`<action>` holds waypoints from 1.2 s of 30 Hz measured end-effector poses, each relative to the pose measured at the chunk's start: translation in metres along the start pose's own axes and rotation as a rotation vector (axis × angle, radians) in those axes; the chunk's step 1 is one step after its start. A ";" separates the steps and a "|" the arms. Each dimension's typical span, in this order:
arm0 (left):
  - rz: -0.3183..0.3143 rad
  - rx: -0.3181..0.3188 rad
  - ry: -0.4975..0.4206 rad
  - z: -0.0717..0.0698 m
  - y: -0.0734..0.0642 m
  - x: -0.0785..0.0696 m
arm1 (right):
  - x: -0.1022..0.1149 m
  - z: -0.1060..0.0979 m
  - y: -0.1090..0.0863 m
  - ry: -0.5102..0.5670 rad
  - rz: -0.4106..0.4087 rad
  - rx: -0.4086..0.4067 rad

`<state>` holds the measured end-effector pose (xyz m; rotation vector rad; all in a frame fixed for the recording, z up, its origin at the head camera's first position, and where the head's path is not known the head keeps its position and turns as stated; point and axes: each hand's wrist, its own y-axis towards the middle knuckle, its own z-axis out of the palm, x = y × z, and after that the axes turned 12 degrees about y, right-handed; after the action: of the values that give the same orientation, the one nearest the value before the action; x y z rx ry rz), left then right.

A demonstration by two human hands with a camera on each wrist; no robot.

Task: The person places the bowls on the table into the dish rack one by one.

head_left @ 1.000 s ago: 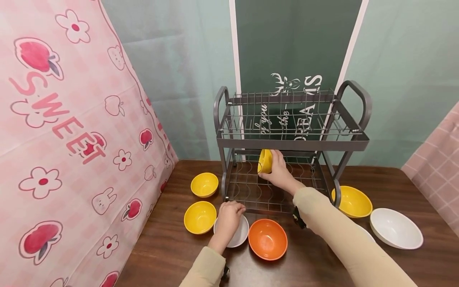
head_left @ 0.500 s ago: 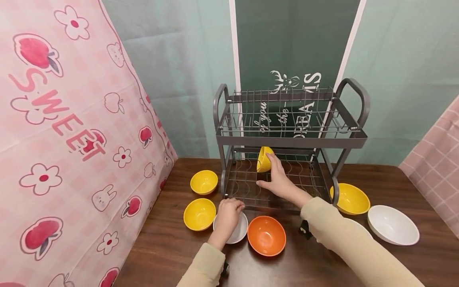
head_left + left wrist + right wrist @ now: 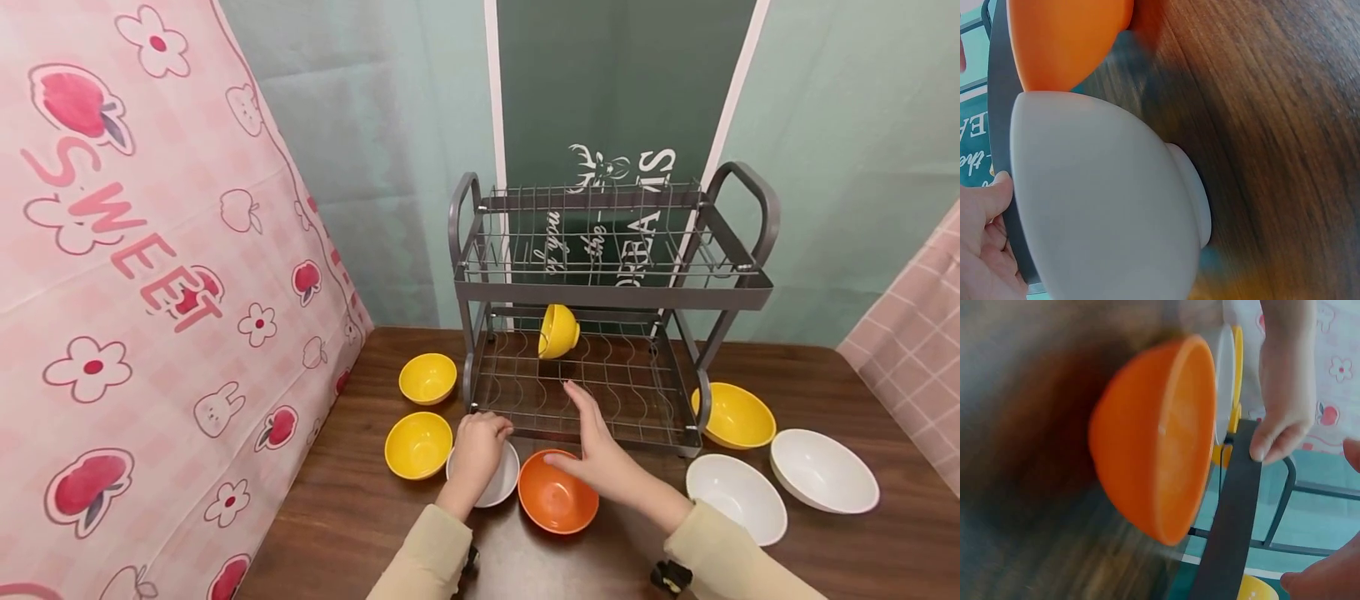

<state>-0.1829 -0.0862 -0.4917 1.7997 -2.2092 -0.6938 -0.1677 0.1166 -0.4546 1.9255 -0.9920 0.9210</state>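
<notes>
A small yellow bowl [image 3: 558, 332] stands tilted on its side in the lower tier of the dark two-tier dish rack [image 3: 611, 295]. My right hand [image 3: 603, 467] is apart from it, fingers extended and holding nothing, over the right side of an orange bowl [image 3: 558, 508]. At the rack's front left, my left hand [image 3: 478, 450] pinches the lower front rail [image 3: 1232, 512] between thumb and curled fingers, as the right wrist view shows. Beneath that hand sits a white bowl [image 3: 504, 485], partly hidden in the head view; its outer side fills much of the left wrist view.
Two yellow bowls, one behind [image 3: 427, 378] and one in front [image 3: 418, 446], sit left of the rack. To its right are another yellow bowl [image 3: 738, 417] and two white bowls, a nearer one [image 3: 738, 500] and a farther one [image 3: 823, 472]. Printed curtains enclose the wooden table [image 3: 337, 517].
My right hand has let go of the yellow bowl and drawn back toward the orange bowl. The yellow bowl stays in the lower tier. My left hand keeps its place on the rail.
</notes>
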 end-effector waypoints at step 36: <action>0.005 0.004 0.023 -0.001 0.001 -0.002 | -0.026 0.052 -0.075 -0.569 -0.293 0.187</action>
<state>-0.1824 -0.0848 -0.4899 1.7946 -2.2006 -0.6645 -0.1017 0.1096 -0.5224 2.4840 -0.9131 0.3041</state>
